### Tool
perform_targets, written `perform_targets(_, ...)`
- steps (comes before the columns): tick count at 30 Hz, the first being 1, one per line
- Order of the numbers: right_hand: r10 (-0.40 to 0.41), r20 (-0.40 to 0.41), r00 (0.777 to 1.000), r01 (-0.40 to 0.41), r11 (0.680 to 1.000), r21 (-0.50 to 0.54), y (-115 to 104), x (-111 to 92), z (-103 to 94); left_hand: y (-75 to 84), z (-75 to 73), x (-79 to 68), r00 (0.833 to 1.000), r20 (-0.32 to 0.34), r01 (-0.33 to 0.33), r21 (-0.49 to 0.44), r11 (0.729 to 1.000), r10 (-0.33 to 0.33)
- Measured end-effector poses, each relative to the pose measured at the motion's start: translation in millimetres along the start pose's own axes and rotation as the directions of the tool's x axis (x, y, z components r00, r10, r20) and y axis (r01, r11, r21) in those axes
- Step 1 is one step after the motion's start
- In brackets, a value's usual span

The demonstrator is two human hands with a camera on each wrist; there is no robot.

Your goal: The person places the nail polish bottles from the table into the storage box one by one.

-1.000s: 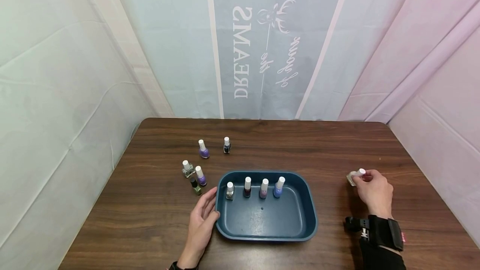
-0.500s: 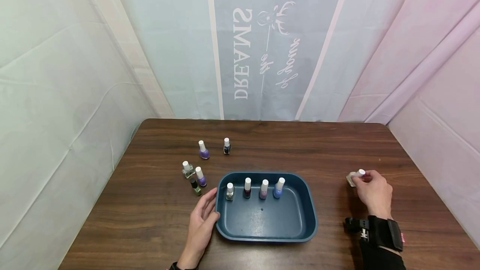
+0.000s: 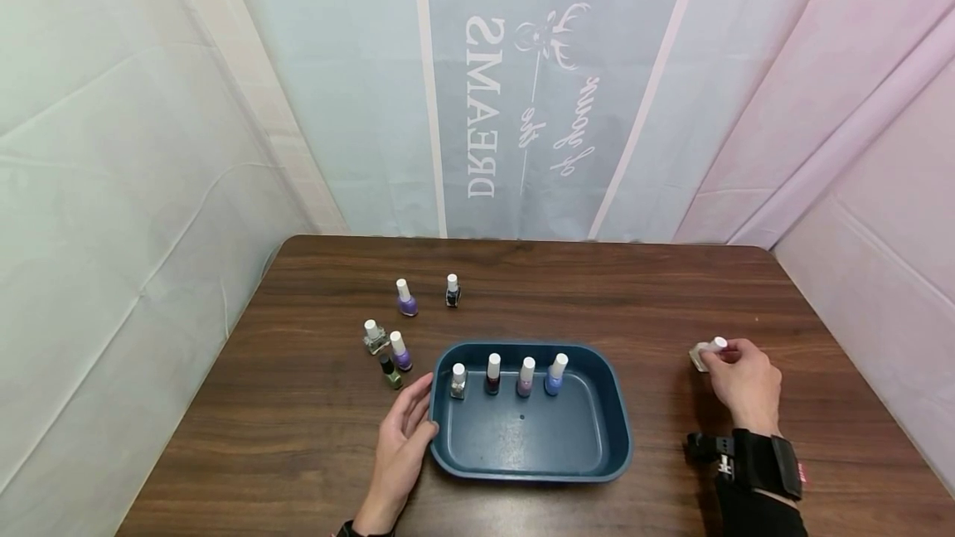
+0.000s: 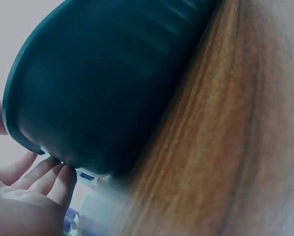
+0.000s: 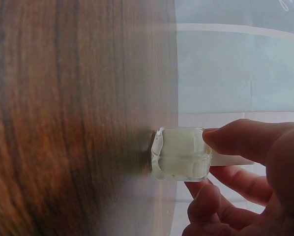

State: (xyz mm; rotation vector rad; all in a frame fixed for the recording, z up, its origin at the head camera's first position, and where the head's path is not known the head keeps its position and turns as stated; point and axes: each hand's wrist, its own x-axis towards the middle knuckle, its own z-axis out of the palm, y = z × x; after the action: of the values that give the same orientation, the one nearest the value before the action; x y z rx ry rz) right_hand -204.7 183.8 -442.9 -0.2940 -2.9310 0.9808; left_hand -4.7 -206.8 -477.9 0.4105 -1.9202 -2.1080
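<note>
My left hand [image 3: 399, 437] holds the blue tray [image 3: 522, 446] by its left end, thumb at the rim and fingers against the outer wall. At the far right, my right hand [image 3: 748, 384] pinches a nail polish bottle [image 5: 181, 153] with milky polish and a white cap. The bottle stands tilted, its base right at the tabletop. Along the tray's back wall is a row of nail polish bottles: a glittery clear one [image 3: 458, 382], a dark red one [image 3: 492, 374], a mauve one [image 3: 525, 378] and a blue one [image 3: 555, 375].
Left of the tray, more nail polish bottles stand on the brown wooden table [image 3: 298, 454]: a clear one [image 3: 375, 338], a purple one [image 3: 400, 351] and a green one [image 3: 390, 371]. Farther back are another purple bottle [image 3: 406, 299] and a black one [image 3: 452, 292]. Curtains [image 3: 373, 106] hang behind.
</note>
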Motion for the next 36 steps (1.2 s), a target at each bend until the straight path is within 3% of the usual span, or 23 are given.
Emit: perform_targets(36, -0.041, -0.015, 0.999, 0.041, 0.999, 0.018, -13.3, -9.8, -2.5, 1.1, 1.0, 0.2, 1.0, -0.008, 0.001, 0.028, 1.0, -0.001)
